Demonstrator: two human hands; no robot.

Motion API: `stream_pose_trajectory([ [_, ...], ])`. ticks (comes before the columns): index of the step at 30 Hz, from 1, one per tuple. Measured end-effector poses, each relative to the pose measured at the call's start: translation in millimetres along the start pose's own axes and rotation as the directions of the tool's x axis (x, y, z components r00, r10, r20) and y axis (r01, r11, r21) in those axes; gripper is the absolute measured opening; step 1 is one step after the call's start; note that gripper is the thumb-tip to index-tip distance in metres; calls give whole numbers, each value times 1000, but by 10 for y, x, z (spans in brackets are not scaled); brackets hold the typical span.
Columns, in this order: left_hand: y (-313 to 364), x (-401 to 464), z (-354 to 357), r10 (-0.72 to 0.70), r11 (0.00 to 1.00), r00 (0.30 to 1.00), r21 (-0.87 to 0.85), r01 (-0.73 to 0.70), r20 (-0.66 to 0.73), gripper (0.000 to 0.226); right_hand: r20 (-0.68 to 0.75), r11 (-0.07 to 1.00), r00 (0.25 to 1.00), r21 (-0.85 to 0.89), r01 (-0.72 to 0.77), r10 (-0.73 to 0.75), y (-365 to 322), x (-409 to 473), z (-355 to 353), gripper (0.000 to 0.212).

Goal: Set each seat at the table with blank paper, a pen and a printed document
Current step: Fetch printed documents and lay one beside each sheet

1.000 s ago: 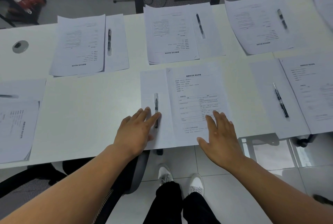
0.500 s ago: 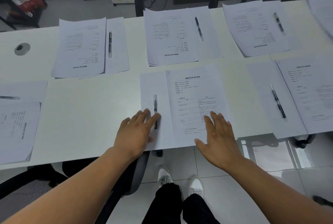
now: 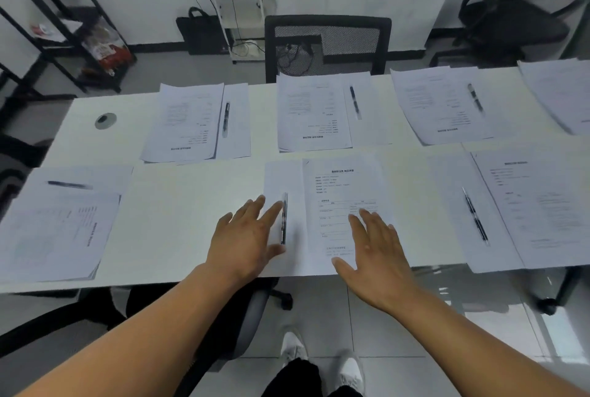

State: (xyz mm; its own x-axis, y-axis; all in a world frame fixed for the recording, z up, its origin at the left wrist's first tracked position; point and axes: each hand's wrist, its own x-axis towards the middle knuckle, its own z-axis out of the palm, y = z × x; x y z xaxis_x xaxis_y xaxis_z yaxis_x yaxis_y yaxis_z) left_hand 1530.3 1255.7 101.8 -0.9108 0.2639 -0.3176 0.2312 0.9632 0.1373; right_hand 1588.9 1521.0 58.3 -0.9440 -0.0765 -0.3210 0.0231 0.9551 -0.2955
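- White and long, the surface (image 3: 178, 221) in front of me carries the seat setting I am working on: a blank white sheet of paper (image 3: 277, 179) at the near edge, a dark pen with a clear barrel (image 3: 284, 218) lying lengthwise on it, and a printed white document with black text (image 3: 343, 192) overlapping its right side.
- My left hand (image 3: 245, 237) lies flat with fingers straight, fingertips on the blank sheet and touching the pen's left side; this grip is apart, clamped on nothing.
- My right hand (image 3: 376, 253) lies flat on the lower part of the printed document, fingers spread, likewise holding nothing.
- I judge this the squaring-up of the seat: all three items are down, and I am only steadying them.
- Six other settings of paper, pen and document show around the surface, one cut off by the frame at far right, so the task looks nearly finished.
- Next, I think, calls for lifting both palms straight up so the sheets do not drag and the pen does not roll.
- Beyond the far edge stands a black mesh-backed chair (image 3: 329, 42), and a black metal shelf rack (image 3: 64, 29) stands at the left wall.
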Motion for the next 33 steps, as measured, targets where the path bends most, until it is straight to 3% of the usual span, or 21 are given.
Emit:
stream_pose_trajectory([
  [9,143,-659,-462,-136,991,989,-14,135,-66,80,-53,993,992,5,118,-118,-238,-145,-554,90],
  [17,-60,-1557,-743,-320,946,938,-96,310,-132,76,-83,955,953,40,295,-291,-1002,-408,-887,85],
  [25,-634,-2392,-948,-440,897,874,-156,414,-209,76,-100,910,905,-22,414,-414,-1933,-700,-982,83],
  [33,-1727,-3432,-941,-517,856,816,-194,480,-259,77,-108,865,858,-77,496,-502,-3307,-1181,-638,84],
])
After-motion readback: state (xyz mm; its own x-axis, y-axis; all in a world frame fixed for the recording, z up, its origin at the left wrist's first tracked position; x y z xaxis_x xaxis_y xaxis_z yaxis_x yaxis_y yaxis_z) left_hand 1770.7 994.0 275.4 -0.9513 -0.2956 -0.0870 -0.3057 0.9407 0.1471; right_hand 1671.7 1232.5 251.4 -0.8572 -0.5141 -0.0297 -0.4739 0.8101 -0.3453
